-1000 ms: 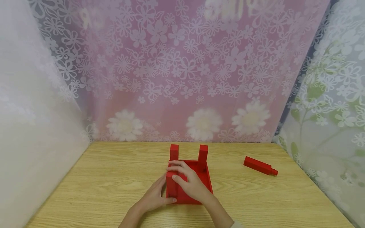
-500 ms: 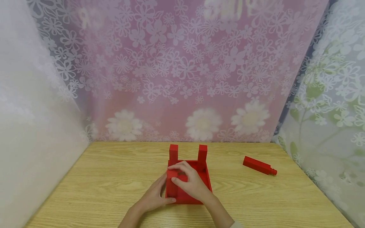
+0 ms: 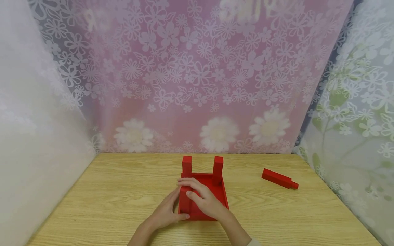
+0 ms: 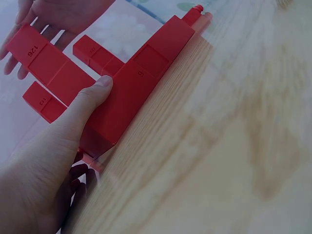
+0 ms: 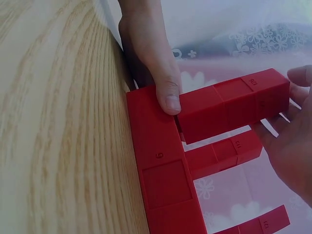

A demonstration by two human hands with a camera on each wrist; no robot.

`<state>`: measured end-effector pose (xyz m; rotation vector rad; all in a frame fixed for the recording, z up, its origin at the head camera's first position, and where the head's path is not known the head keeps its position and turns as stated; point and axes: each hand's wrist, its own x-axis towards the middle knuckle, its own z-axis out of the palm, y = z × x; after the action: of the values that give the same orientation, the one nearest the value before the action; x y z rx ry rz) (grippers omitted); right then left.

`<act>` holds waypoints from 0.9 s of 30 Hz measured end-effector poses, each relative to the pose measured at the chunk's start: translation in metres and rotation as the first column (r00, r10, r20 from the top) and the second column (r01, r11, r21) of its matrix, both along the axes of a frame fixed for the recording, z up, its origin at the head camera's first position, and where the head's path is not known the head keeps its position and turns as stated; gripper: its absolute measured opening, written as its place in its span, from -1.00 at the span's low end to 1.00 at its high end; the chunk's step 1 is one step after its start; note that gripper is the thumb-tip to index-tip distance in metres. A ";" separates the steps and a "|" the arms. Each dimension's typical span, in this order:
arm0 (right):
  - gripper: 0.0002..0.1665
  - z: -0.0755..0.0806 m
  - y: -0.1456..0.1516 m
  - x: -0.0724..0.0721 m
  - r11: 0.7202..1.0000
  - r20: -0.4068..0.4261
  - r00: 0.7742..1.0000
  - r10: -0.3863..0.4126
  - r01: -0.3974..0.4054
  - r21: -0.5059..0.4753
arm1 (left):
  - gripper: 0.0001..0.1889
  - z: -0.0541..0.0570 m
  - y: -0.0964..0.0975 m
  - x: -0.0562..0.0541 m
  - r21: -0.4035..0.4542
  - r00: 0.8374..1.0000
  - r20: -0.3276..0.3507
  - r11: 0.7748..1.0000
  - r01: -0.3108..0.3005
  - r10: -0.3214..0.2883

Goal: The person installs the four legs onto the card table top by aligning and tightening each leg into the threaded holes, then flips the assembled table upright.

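Observation:
A red, shallow, square tray-like base (image 3: 201,217) lies on the table with upright square legs. The near-left leg (image 5: 229,105) stands at its corner, a thin gap showing by its lower end in the right wrist view. My left hand (image 3: 164,210) grips the base at that corner, its thumb (image 4: 95,92) pressed on the front wall. My right hand (image 3: 204,200) holds the top of this leg between thumb and fingers. At the back, a far-left leg (image 3: 187,165) and a far-right leg (image 3: 218,167) stand upright.
A loose red leg (image 3: 278,178) with a stepped round peg lies to the right on the wood-grain table (image 3: 117,184). Flower-patterned sheeting (image 3: 197,78) hangs behind the table, with pale sheeting on both sides.
My right hand's fingers have shifted slightly at the top of the near-left leg, the fingertips now a little lower. The left hand keeps its hold on the base.

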<state>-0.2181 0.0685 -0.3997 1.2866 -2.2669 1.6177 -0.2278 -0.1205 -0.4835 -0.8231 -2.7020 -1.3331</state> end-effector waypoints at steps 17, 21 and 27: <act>-0.51 -0.002 -0.001 0.001 1.000 -0.007 1.000 -0.016 0.016 -0.001 | 0.01 -0.005 0.000 -0.003 0.015 0.999 -0.038 1.000 0.022 -0.021; -0.48 -0.002 0.000 0.001 0.999 -0.001 0.999 -0.035 0.035 0.001 | 0.01 -0.006 0.000 -0.003 0.018 0.999 -0.044 1.000 0.022 -0.021; -0.63 -0.003 -0.001 0.001 0.993 -0.032 0.993 -0.113 0.114 0.032 | 0.00 -0.006 0.000 -0.004 0.012 0.999 -0.052 1.000 0.007 -0.006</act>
<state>-0.2175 0.0677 -0.4023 1.1576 -2.3130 1.5192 -0.2315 -0.1208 -0.4898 -0.8537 -2.6514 -1.3098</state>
